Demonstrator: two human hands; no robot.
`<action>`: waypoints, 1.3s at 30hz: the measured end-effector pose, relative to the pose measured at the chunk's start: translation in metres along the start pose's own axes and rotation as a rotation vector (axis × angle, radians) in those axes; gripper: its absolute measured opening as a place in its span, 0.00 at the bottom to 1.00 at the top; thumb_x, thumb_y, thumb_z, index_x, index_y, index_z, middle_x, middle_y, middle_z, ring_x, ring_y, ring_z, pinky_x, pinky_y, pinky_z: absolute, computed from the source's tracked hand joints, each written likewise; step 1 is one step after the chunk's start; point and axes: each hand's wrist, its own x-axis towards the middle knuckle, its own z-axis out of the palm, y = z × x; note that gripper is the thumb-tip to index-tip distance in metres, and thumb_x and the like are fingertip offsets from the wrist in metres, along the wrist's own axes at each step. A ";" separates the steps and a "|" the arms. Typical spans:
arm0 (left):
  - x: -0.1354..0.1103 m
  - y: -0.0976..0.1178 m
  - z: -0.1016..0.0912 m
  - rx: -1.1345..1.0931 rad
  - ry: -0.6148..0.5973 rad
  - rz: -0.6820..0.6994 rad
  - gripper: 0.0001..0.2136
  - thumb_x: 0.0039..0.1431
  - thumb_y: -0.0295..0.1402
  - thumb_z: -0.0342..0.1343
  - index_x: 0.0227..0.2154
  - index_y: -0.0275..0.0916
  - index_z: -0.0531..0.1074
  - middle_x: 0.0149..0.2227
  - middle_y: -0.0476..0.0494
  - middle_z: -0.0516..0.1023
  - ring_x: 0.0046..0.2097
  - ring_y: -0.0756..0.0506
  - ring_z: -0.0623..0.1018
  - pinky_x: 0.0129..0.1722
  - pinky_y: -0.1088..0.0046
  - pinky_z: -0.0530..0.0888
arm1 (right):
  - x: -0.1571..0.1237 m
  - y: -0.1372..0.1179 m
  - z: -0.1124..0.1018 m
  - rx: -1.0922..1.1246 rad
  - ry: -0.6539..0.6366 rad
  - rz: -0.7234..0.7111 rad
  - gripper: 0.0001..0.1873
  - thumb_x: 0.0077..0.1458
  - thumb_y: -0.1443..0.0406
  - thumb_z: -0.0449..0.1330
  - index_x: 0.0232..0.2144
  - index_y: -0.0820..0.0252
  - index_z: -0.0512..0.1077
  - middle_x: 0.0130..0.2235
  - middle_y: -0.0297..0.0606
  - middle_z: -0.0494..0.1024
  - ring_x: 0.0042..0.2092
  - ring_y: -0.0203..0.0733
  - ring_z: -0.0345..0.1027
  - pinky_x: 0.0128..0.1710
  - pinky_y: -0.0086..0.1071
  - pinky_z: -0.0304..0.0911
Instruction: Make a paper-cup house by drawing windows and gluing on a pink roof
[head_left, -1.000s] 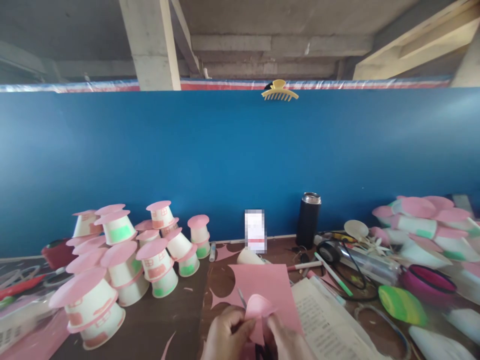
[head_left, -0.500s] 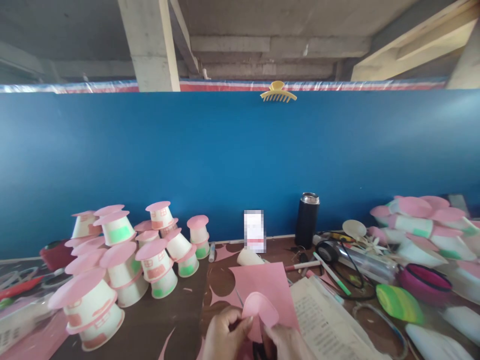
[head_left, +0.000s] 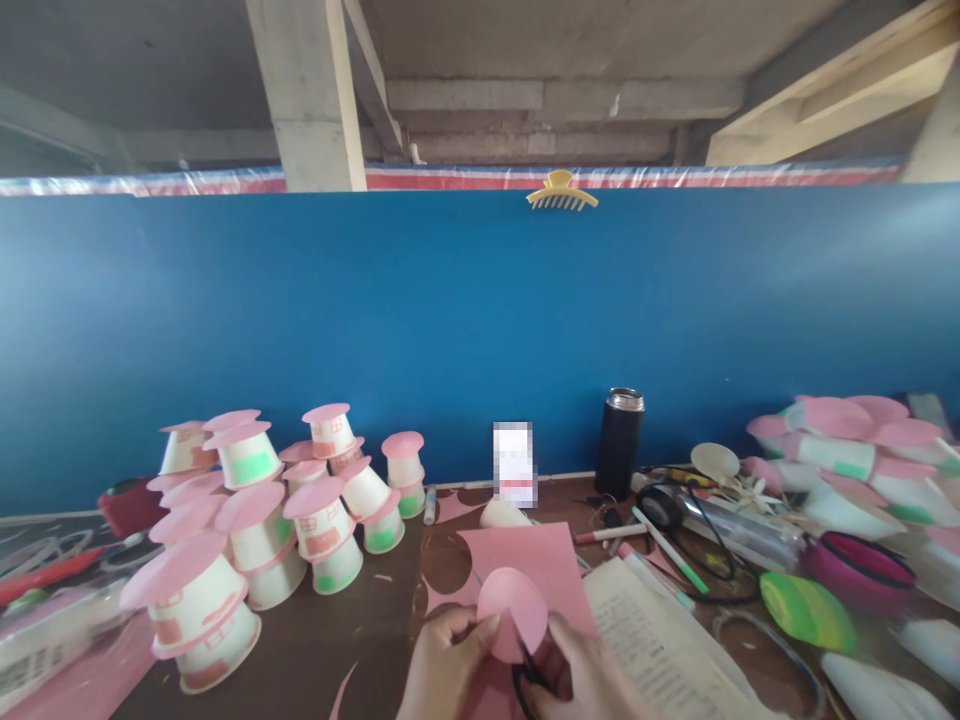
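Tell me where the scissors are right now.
In the head view, the scissors are near the bottom edge, just right of centre, in the right hand, at the near edge of the pink disc held in the left hand.

A person's two bare hands — the left hand (head_left: 448, 656) and the right hand (head_left: 585, 668) — with rounded knuckles and tapering fingers; details such as nails are too small to make out.

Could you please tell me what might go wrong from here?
The scissors in the right hand could nick the left hand, which grips the pink paper disc close by. The uncapped black flask might spill if knocked, should it hold liquid. The stacked paper cups could topple if bumped.
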 end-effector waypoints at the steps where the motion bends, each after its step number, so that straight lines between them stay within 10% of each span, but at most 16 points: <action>1: 0.000 -0.001 -0.001 -0.037 -0.005 -0.022 0.23 0.48 0.54 0.58 0.24 0.35 0.77 0.26 0.47 0.71 0.32 0.45 0.68 0.30 0.74 0.65 | 0.001 0.001 -0.001 -0.059 0.034 -0.026 0.07 0.45 0.68 0.59 0.26 0.56 0.63 0.22 0.28 0.71 0.25 0.35 0.64 0.24 0.25 0.52; 16: -0.001 -0.002 -0.003 0.040 0.031 -0.076 0.19 0.48 0.51 0.55 0.21 0.37 0.69 0.19 0.55 0.56 0.24 0.51 0.56 0.23 0.76 0.55 | -0.009 -0.038 -0.050 -0.428 0.174 0.015 0.01 0.58 0.65 0.53 0.34 0.54 0.64 0.31 0.33 0.80 0.31 0.39 0.76 0.27 0.26 0.55; 27: -0.007 0.013 -0.010 0.146 0.010 -0.020 0.17 0.51 0.49 0.53 0.20 0.39 0.67 0.22 0.51 0.64 0.29 0.47 0.65 0.29 0.74 0.61 | -0.035 0.011 -0.100 -0.649 0.182 0.110 0.09 0.57 0.63 0.55 0.26 0.55 0.71 0.28 0.38 0.80 0.28 0.43 0.72 0.26 0.31 0.52; 39: -0.007 0.011 -0.004 0.164 0.008 -0.049 0.19 0.51 0.51 0.52 0.22 0.38 0.70 0.20 0.55 0.58 0.25 0.50 0.58 0.26 0.75 0.57 | 0.037 0.036 -0.175 -0.751 0.253 0.253 0.10 0.64 0.60 0.55 0.39 0.57 0.75 0.41 0.36 0.79 0.40 0.42 0.74 0.38 0.37 0.68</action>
